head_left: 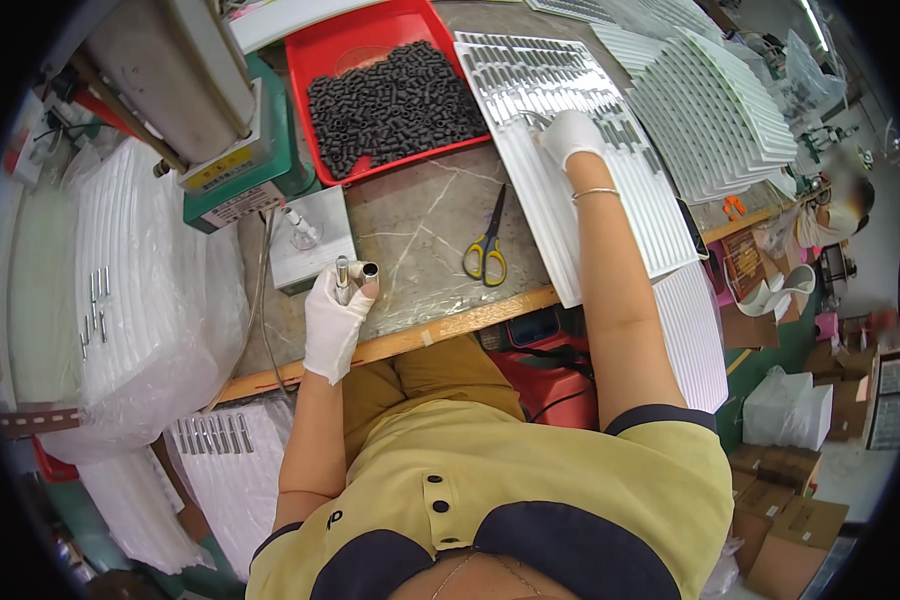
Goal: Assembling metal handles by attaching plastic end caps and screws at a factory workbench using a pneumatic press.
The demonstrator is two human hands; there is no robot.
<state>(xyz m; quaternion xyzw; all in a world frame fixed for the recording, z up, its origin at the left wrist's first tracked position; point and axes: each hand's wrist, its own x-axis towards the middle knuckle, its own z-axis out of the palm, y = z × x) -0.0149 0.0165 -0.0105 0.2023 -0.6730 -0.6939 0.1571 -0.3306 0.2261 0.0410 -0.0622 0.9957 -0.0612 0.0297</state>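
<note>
Two shiny silver metal tubes (343, 278) stand up from my white-gloved left hand (332, 322), which is closed around them near the table's front edge. One tube shows a dark round end facing up. At the right, my gloved right hand (573, 138) reaches onto a white ribbed tray (540, 215) that carries rows of silver tubes (515, 75). Its fingers are bent down among the rows, and whatever is between them is hidden. Just beyond my left hand, a small clear fixture (302, 232) sits on a pale block (325, 262) before a green-based press (260, 185).
A red bin (325, 60) of small black cylinders lies at the back. Black-and-yellow scissors (486, 250) rest mid-table. Stacked white ribbed trays (710, 110) stand at the right, plastic-wrapped ones (150, 250) at the left. Another person (835, 215) is at the far right.
</note>
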